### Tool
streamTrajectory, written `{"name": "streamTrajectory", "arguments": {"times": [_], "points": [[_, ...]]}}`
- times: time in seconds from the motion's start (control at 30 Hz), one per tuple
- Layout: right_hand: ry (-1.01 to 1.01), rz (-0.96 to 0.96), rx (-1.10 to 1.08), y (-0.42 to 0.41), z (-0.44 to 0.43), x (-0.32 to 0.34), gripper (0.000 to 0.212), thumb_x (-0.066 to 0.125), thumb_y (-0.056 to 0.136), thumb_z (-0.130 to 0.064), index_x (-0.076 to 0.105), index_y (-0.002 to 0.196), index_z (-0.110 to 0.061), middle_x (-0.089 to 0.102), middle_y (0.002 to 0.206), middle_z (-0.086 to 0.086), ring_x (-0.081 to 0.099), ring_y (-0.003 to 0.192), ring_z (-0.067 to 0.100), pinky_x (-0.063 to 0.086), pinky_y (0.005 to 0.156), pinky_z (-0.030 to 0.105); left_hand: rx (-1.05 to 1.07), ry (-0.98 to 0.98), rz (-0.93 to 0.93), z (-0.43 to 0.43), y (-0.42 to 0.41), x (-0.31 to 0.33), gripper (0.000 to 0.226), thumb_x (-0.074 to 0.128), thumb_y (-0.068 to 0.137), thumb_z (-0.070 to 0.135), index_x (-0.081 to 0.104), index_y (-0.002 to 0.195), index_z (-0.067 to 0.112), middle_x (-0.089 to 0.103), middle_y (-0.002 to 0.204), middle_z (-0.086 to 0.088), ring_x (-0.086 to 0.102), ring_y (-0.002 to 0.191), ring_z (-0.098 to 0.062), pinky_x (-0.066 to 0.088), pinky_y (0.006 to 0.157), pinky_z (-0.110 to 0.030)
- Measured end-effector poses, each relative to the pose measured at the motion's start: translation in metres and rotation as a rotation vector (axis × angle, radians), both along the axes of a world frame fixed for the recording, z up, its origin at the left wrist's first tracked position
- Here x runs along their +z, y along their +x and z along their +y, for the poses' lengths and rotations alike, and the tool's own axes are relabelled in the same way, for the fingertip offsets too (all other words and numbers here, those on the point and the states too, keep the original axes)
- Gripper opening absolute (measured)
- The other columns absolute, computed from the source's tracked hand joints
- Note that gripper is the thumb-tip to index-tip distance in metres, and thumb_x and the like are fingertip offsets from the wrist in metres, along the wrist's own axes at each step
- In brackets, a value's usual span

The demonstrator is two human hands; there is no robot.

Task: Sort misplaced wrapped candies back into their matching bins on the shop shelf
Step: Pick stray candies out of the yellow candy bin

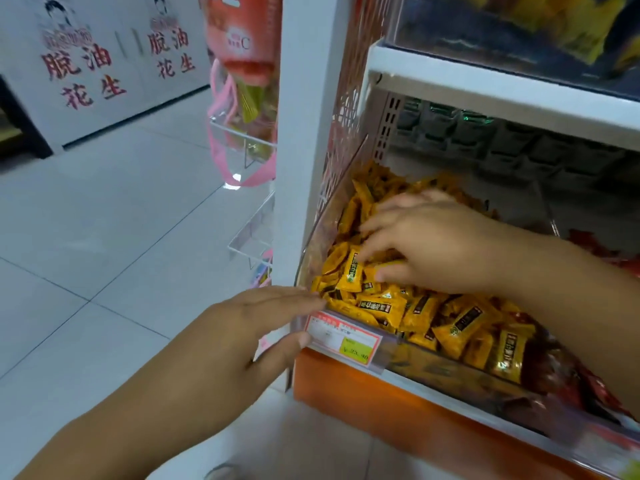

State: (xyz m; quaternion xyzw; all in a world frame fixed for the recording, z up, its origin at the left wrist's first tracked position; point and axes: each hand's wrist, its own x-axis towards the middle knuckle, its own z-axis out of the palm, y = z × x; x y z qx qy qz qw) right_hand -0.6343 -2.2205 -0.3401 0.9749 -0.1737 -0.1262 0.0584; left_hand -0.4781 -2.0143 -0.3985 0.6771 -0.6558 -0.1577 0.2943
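The clear bin [319, 233] held yellow candies [381, 308]. The right hand [450, 244] lay on them, grasp unclear; the left hand [242, 334], released, touched its front-left corner.

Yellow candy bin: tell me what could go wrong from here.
1. The yellow candies are heaped near the top of the clear front wall; the right hand, spread over them, could push some out onto the floor.
2. The red candies lie just beside the yellow ones, so stirring may mix them.
3. The left hand touches the bin's corner by the price tag and might dislodge it.
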Motion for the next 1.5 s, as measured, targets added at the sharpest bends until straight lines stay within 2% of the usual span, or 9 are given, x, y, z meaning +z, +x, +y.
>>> {"name": "streamTrajectory", "arguments": {"times": [0.1,0.17,0.3,0.47,0.83,1.1,1.23,1.4,1.5], "points": [[0.545,-0.085,0.083,0.026,0.018,-0.009,0.026,0.061,0.091,-0.037,0.067,0.117,-0.033,0.062,0.121,-0.016,0.052,0.115,0.002,0.039,0.100,0.025,0.015,-0.014,-0.032,-0.001,0.000,0.001,0.041,0.043,0.086,0.064,0.052,0.126,0.056,0.053,0.123,0.037,0.045,0.115,0.018,0.032,0.093,0.001],[0.661,0.008,0.012,0.036,0.018,-0.019,0.028,0.055,0.095,-0.039,0.064,0.120,-0.033,0.062,0.117,-0.018,0.054,0.108,-0.001,0.042,0.095,0.019,0.021,-0.018,-0.026,-0.002,-0.002,0.003,0.037,0.047,0.088,0.062,0.052,0.124,0.057,0.055,0.118,0.035,0.046,0.110,0.017,0.034,0.086,0.001],[0.616,0.179,0.018,0.034,0.012,-0.029,0.033,0.049,0.098,-0.030,0.055,0.129,-0.037,0.050,0.133,-0.012,0.041,0.121,0.006,0.030,0.107,0.024,0.045,0.015,-0.022,-0.001,-0.003,0.004,0.046,0.043,0.078,0.064,0.049,0.123,0.060,0.049,0.109,0.039,0.040,0.114,0.012,0.035,0.081,-0.003],[0.152,0.274,0.057,0.041,0.021,-0.041,0.045,0.052,0.092,-0.047,0.041,0.135,-0.053,0.037,0.132,-0.002,0.025,0.126,0.023,0.023,0.105,0.037,0.080,0.055,0.035,0.002,-0.005,0.002,0.048,0.040,0.070,0.070,0.044,0.118,0.068,0.045,0.104,0.035,0.039,0.115,0.008,0.040,0.073,-0.009],[0.025,-0.057,-0.010,0.003,-0.020,-0.036,0.038,0.056,0.090,-0.043,0.051,0.127,-0.053,0.040,0.127,-0.018,0.026,0.129,0.012,-0.001,0.117,0.044,0.079,0.153,0.050,0.007,-0.001,0.004,0.053,0.041,0.073,0.067,0.034,0.125,0.070,0.042,0.110,0.028,0.040,0.112,0.011,0.039,0.074,-0.007],[-0.024,-0.214,0.214,0.036,0.020,-0.047,0.033,0.060,0.086,-0.052,0.065,0.117,-0.042,0.059,0.103,-0.014,0.037,0.112,0.014,0.025,0.090,0.037,0.076,0.155,0.093,0.006,0.002,0.004,0.052,0.040,0.072,0.069,0.031,0.123,0.075,0.050,0.112,0.021,0.050,0.105,0.001,0.040,0.072,-0.012],[0.100,-0.251,0.072,0.034,0.017,-0.063,0.025,0.062,0.086,-0.048,0.066,0.111,-0.045,0.045,0.089,-0.014,0.037,0.113,0.016,0.024,0.087,0.034,0.075,0.134,0.102,0.003,0.003,0.002,0.051,0.041,0.072,0.066,0.035,0.123,0.072,0.052,0.115,0.022,0.042,0.116,0.008,0.039,0.074,-0.010],[0.347,-0.575,-0.091,0.005,0.013,-0.042,0.008,0.075,0.079,-0.039,0.072,0.085,-0.035,0.061,0.105,-0.014,0.045,0.107,0.009,0.034,0.099,0.036,0.098,0.093,0.067,0.001,0.001,0.002,0.049,0.040,0.071,0.068,0.043,0.121,0.067,0.054,0.110,0.026,0.046,0.107,0.009,0.042,0.076,-0.014],[0.442,-0.741,-0.266,-0.029,0.015,-0.015,0.009,0.077,0.078,-0.027,0.068,0.079,-0.024,0.066,0.086,-0.016,0.059,0.081,0.000,0.048,0.075,0.022,0.147,0.048,0.012,-0.006,-0.006,0.004,0.050,0.038,0.070,0.064,0.052,0.118,0.057,0.049,0.096,0.037,0.043,0.101,0.016,0.037,0.072,-0.009]]}}
